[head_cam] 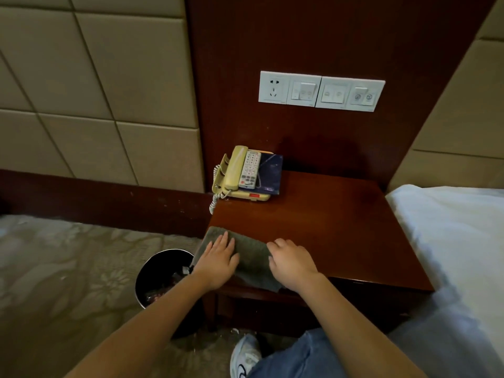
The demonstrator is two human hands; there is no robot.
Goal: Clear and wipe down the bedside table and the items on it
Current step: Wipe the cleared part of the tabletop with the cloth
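A grey cloth [249, 256] lies on the front left corner of the dark wooden bedside table [327, 222]. My left hand [218, 261] presses flat on the cloth's left part with straight fingers. My right hand [291, 264] rests on the cloth's right end with its fingers bent over it. At the table's back left corner stands a yellow telephone [237, 174]. A white remote [249, 170] and a dark blue booklet [268, 173] lie on top of it.
A black waste bin [161, 274] with rubbish in it stands on the carpet left of the table. A bed with white sheets [447, 236] borders the table on the right. White wall sockets and switches [320, 91] sit above the table.
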